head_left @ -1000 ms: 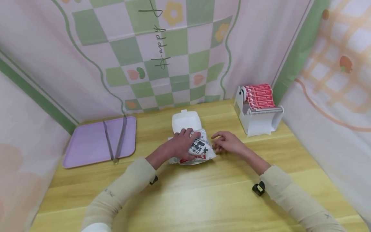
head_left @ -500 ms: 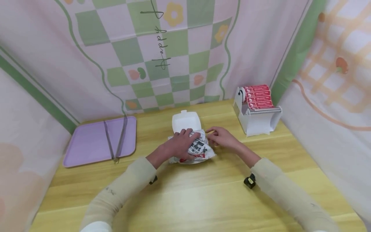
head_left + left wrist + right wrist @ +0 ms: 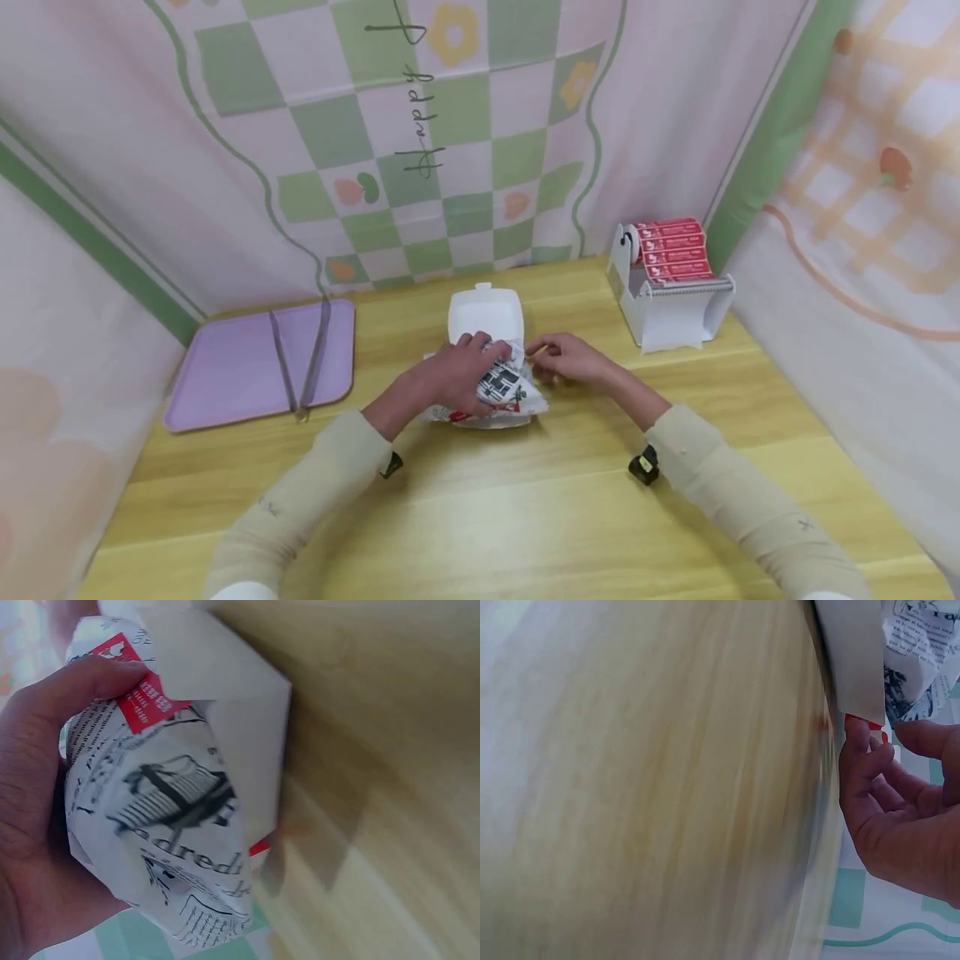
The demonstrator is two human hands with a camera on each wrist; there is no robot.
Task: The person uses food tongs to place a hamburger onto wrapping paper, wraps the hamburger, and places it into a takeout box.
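Note:
My left hand (image 3: 456, 377) grips a bundle wrapped in printed white paper (image 3: 501, 382), its thumb on a red sticker (image 3: 150, 705) in the left wrist view. The bundle sits in the base of a white foam clamshell box (image 3: 486, 310), whose lid stands open towards the back wall. At the box's right side is my right hand (image 3: 572, 358), fingers loosely bent. In the right wrist view one fingertip touches a small red piece (image 3: 864, 718) at the edge of the pale box wall (image 3: 859, 664). What is inside the wrapper is hidden.
A lilac tray (image 3: 225, 367) lies at the left with metal tongs (image 3: 311, 358) across it. At the back right stands a white label dispenser (image 3: 678, 312) with a roll of red labels (image 3: 675, 250). Patterned curtains (image 3: 465, 125) hang around the wooden table (image 3: 525, 517).
My right hand has moved left, up to the box's side. The left hand and the wrapped bundle have shifted slightly left.

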